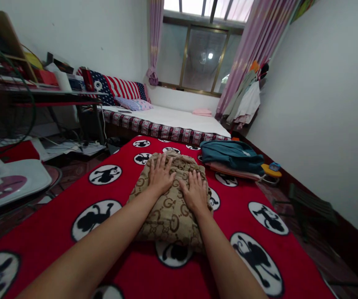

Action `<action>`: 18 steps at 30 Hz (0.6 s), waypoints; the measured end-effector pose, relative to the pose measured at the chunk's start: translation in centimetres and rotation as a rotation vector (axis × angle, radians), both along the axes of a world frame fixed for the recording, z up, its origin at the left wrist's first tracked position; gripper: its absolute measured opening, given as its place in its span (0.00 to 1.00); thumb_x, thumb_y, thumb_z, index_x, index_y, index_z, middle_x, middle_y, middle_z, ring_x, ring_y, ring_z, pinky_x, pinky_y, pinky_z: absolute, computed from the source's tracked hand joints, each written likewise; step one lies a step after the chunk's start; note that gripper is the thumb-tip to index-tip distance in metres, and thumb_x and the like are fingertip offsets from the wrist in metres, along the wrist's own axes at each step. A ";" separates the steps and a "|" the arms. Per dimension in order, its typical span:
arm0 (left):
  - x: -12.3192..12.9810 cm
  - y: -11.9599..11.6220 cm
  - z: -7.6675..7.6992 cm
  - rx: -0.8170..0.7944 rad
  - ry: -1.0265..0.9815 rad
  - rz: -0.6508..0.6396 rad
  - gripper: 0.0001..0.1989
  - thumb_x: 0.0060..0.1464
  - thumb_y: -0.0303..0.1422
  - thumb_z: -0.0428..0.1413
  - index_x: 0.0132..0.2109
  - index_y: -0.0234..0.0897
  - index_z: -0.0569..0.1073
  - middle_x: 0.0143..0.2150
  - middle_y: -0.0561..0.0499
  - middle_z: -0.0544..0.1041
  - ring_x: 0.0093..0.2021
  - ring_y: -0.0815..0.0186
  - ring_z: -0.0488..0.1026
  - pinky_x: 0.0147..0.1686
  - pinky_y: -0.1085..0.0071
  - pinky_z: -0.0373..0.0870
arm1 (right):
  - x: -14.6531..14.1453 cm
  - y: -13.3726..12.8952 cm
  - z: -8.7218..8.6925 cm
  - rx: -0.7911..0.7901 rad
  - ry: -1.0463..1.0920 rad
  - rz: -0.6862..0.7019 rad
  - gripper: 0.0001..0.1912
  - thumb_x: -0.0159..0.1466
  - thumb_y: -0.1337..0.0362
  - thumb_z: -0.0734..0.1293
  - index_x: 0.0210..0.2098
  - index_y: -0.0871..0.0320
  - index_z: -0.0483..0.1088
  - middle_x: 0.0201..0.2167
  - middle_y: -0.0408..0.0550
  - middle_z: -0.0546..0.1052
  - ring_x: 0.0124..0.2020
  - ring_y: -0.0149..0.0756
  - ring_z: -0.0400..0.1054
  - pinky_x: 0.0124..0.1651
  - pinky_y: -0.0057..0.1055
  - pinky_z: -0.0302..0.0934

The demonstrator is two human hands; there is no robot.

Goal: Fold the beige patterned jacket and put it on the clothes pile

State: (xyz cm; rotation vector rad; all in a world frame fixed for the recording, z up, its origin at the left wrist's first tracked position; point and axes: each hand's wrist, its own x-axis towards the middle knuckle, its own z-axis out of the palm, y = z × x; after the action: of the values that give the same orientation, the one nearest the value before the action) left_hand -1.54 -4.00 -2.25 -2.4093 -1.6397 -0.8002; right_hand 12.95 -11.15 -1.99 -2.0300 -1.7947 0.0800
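Note:
A tan garment with a brown letter-G pattern lies folded on a red blanket printed with black figures in white ovals. Its far edge looks gathered, and what kind of garment it is cannot be made out. My left hand rests flat on the upper left of the folded cloth, fingers spread and pointing away from me. On the right part of the same bundle, my right hand also lies palm down with its fingers apart. Neither hand grips anything.
Right of the garment, a teal folded item lies on pink cloth. Beyond the blanket stands a white-topped bed with pillows. A cluttered desk is at the left. A folding stool stands by the right wall.

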 end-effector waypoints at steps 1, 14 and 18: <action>0.0 0.3 0.0 -0.003 0.002 0.059 0.33 0.61 0.46 0.46 0.69 0.39 0.54 0.73 0.43 0.41 0.72 0.50 0.34 0.67 0.45 0.32 | 0.0 -0.1 -0.1 0.006 0.008 -0.018 0.37 0.68 0.44 0.49 0.69 0.61 0.48 0.71 0.48 0.43 0.72 0.41 0.33 0.70 0.46 0.28; -2.1 4.3 -0.6 -0.081 -0.342 0.162 0.33 0.61 0.42 0.51 0.67 0.29 0.55 0.68 0.33 0.57 0.68 0.53 0.54 0.64 0.58 0.54 | 3.7 0.4 -2.9 0.544 0.460 -0.049 0.21 0.63 0.61 0.56 0.49 0.64 0.71 0.53 0.60 0.73 0.57 0.41 0.64 0.62 0.39 0.53; -2.1 3.3 -0.1 -0.162 -0.486 0.422 0.40 0.55 0.48 0.56 0.65 0.25 0.56 0.57 0.27 0.70 0.59 0.45 0.68 0.54 0.55 0.66 | 4.2 0.4 -2.5 0.404 0.490 -0.294 0.36 0.60 0.54 0.63 0.61 0.71 0.59 0.60 0.70 0.65 0.62 0.53 0.58 0.62 0.44 0.52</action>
State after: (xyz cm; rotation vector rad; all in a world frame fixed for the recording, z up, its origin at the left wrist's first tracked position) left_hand -3.65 -0.72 -2.32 -1.9297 -2.3600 -1.2739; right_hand 17.15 -10.77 -4.48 -1.7643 -1.1016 0.1064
